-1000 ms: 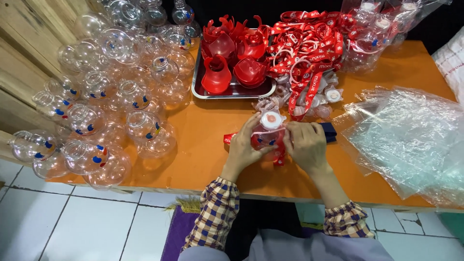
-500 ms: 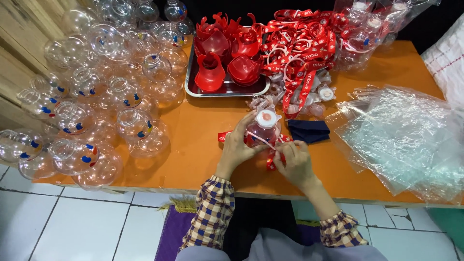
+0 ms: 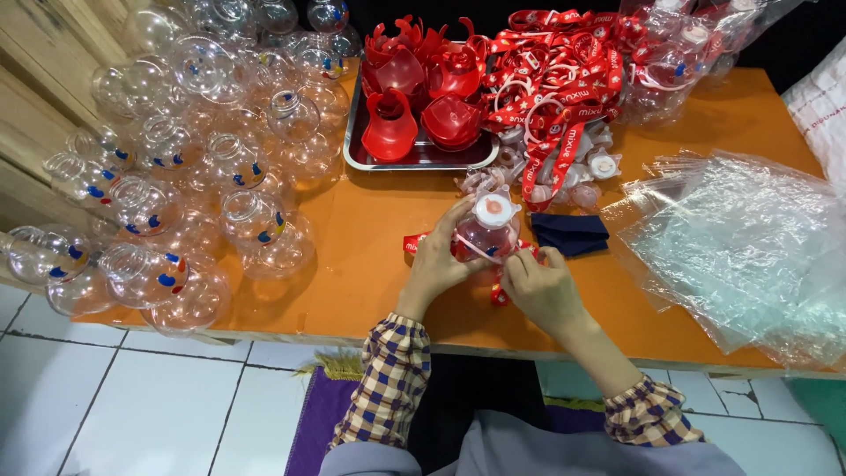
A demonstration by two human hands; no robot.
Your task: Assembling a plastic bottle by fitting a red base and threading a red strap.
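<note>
one bottle (image 3: 489,234), two hands

I count one metal tray (image 3: 352,152) with about five red cups (image 3: 389,126), one dark blue cloth (image 3: 570,234), one capped bottle (image 3: 487,231) in my fingers, and over twenty clear round bottles (image 3: 251,217), uncountable exactly.

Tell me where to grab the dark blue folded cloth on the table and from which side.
Pinch the cloth at its right edge, coming from above and the right. It lies flat on the orange table, so a top-down pinch of the folded layers should work. Its left end is close to the right hand and the bottle; the right end looks freer.
</note>
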